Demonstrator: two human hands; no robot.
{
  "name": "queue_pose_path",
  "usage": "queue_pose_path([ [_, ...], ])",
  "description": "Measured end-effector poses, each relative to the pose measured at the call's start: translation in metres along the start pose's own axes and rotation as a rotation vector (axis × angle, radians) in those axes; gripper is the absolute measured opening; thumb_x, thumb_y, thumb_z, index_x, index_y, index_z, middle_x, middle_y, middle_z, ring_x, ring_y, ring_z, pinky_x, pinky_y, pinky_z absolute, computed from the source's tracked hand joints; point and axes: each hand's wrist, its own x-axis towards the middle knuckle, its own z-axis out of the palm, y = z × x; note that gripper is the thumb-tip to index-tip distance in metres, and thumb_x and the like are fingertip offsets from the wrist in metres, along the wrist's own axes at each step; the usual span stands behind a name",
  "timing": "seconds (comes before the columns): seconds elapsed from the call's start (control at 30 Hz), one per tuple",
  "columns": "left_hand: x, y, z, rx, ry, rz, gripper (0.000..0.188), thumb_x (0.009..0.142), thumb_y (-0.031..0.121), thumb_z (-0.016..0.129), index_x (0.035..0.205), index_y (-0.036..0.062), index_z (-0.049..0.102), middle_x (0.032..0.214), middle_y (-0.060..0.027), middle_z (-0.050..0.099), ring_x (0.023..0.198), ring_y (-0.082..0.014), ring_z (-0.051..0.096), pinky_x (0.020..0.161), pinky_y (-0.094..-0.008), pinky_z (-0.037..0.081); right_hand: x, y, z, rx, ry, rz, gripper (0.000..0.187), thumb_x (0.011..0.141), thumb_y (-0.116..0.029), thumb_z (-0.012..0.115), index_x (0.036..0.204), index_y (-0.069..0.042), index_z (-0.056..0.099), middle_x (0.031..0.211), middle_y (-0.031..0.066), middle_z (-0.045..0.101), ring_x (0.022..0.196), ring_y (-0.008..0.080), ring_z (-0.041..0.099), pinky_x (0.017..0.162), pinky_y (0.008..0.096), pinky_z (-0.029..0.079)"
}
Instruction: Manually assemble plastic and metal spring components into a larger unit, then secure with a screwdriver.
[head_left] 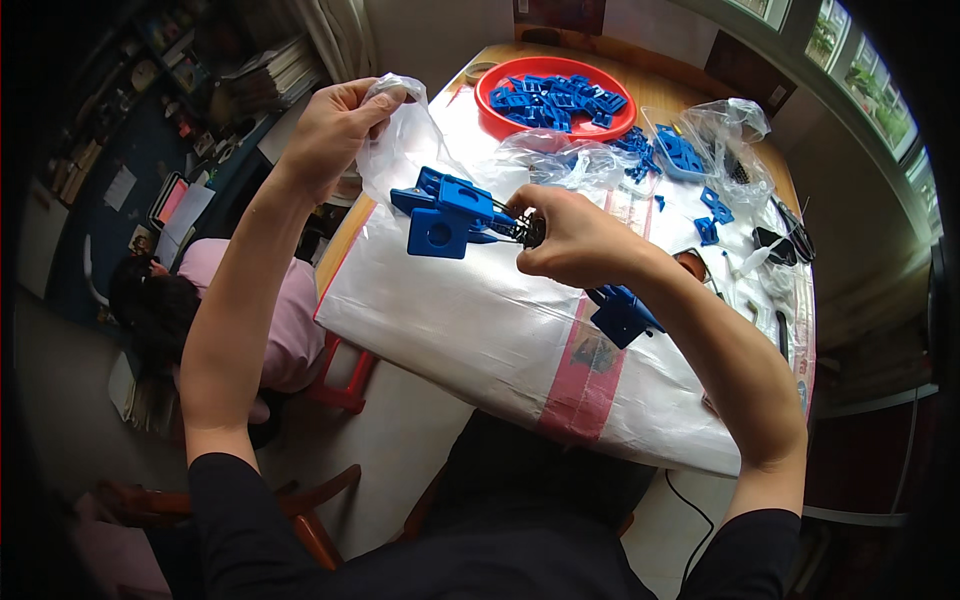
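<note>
My left hand (338,132) is raised at the table's far left, pinching the edge of a clear plastic bag (400,150) that hangs down limp. To its right, my right hand (575,238) grips a dark bundle of wires or thin metal loops (530,229). Several blue plastic pieces (440,222) with round openings stick out from that bundle toward the bag. Beneath my right wrist another blue piece (622,318) shows in part; whether it joins the bundle I cannot tell.
A red basin (484,97) full of blue plastic parts stands at the table's back. Crumpled clear bags (735,125), loose blue parts (716,205), scissors (795,230) and a clear box (668,175) lie to the right. At left a person in pink (290,310) sits close to the table.
</note>
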Motion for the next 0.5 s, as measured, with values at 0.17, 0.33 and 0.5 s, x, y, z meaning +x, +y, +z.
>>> queue_pose_path([
  [0.17, -0.014, 0.016, 0.032, 0.258, -0.092, 0.385, 0.023, 0.101, 0.016, 0.065, 0.111, -0.0027, 0.072, 0.101, -0.0083, 0.075, 0.088, -0.0107, 0.069, 0.077, -0.0255, 0.057, 0.007, 0.012, 0.014, 0.020, 0.092, 0.210, 0.063, 0.079, -0.012, 0.065, 0.138, 0.004, 0.051, 0.079, 0.0134, 0.065, 0.063, 0.0179, 0.064, 0.058, 0.0332, 0.050],
  [0.33, -0.034, 0.029, 0.052, 0.798, -0.010, 0.656, 0.018, 0.091, 0.003, 0.071, 0.107, -0.0053, 0.069, 0.083, -0.0141, 0.070, 0.077, -0.0219, 0.069, 0.070, -0.0335, 0.055, 0.005, 0.002, 0.007, 0.405, 0.026, 0.229, 0.069, 0.078, -0.008, 0.062, 0.144, 0.003, 0.046, 0.085, 0.0161, 0.067, 0.065, 0.0193, 0.065, 0.060, 0.0329, 0.055],
  [0.5, -0.048, 0.025, 0.074, 0.824, 0.004, 0.682, 0.012, 0.090, 0.005, 0.071, 0.100, -0.0025, 0.068, 0.074, -0.0151, 0.067, 0.065, -0.0247, 0.066, 0.061, -0.0340, 0.050, 0.014, 0.011, 0.017, 0.552, 0.076, 0.288, 0.071, 0.079, -0.008, 0.060, 0.147, 0.003, 0.044, 0.084, 0.0162, 0.066, 0.064, 0.0194, 0.066, 0.056, 0.0329, 0.054],
])
